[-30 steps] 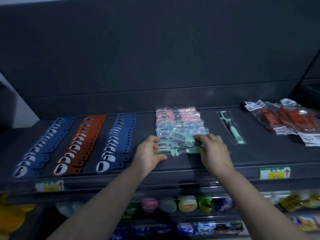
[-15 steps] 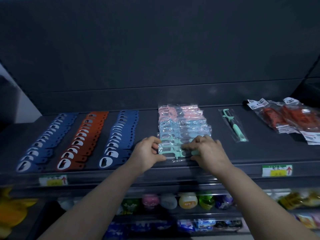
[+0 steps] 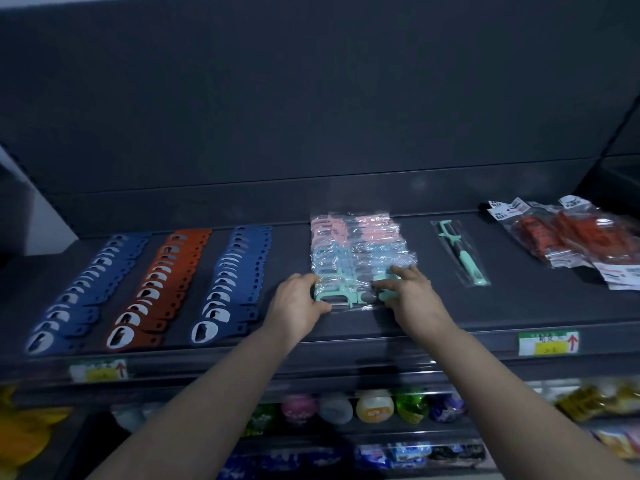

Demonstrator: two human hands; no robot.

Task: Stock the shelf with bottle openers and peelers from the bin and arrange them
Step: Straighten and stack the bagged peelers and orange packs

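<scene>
At the shelf (image 3: 346, 329) front, the left hand (image 3: 298, 303) and right hand (image 3: 412, 296) hold the frontmost teal peeler (image 3: 337, 294) by its ends, fingers (image 3: 309, 279) curled on the wrapper and thumbs at its near edge, apparently squaring it against the stack (image 3: 353, 244) of blue and pink peelers behind. Left of them, three rows of openers (image 3: 156, 289) lie fanned and look finished. Farther right lie one long peeler (image 3: 462, 254) and loose red packs (image 3: 571, 237), likely unsorted. No bin shows, so remaining stock cannot be judged.
</scene>
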